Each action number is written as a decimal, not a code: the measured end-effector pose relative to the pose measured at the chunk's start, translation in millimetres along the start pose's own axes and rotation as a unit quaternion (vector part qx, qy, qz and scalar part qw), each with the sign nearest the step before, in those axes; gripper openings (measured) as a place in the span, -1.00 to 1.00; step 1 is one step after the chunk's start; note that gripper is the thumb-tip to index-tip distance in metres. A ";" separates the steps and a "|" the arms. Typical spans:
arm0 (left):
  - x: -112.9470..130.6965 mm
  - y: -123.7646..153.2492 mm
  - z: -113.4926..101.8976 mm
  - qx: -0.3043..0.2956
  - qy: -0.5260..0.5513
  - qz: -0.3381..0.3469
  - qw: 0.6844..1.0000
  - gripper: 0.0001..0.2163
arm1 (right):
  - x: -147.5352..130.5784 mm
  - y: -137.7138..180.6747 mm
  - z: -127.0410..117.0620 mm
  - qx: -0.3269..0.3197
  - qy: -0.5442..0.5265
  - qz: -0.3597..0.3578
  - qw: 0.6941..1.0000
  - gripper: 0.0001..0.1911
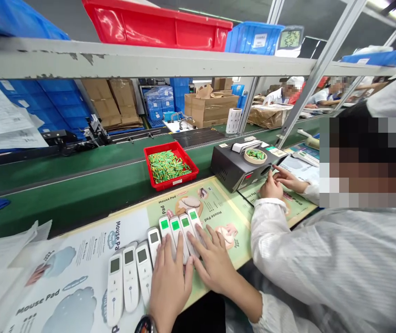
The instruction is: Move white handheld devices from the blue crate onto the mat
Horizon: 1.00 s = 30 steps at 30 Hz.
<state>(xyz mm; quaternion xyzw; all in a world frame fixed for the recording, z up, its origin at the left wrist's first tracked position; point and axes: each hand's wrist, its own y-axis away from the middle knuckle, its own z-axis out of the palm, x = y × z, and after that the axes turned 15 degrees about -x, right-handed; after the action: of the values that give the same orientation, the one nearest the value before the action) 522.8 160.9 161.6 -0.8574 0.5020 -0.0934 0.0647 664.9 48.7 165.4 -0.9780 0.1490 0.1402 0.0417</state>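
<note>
Several white handheld infrared thermometers lie side by side in a slanting row on the printed mats. Green light shows on the screens of those at the right end, such as one thermometer [194, 217]; the screens toward the left, as on the end thermometer [115, 286], are grey. My left hand [172, 282] lies over the lower parts of the middle thermometers, fingers stretched out. Fingers spread, my right hand [216, 261] rests its fingertips on the rightmost lit ones. Both hands hide the lower ends of several thermometers. Neither hand is closed around anything.
A red tray [172, 185] of green-and-yellow batteries stands behind the row. To the right, a co-worker's hands [281, 182] are at a black box [239, 162] with a round dish [255, 156] on top. A green conveyor [62, 185] runs behind; a shelf [149, 62] crosses above.
</note>
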 end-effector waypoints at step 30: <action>-66.3 117.0 -24.6 -0.033 0.113 -0.155 0.981 -0.45 | -99.9 -62.8 36.2 0.112 -0.093 0.039 0.989 -0.50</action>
<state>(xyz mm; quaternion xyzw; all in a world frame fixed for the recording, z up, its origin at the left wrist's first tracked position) 386.3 161.3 155.3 -0.9104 0.3699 -0.1819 -0.0359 583.0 140.9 161.9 -0.9435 0.1968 0.2144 0.1587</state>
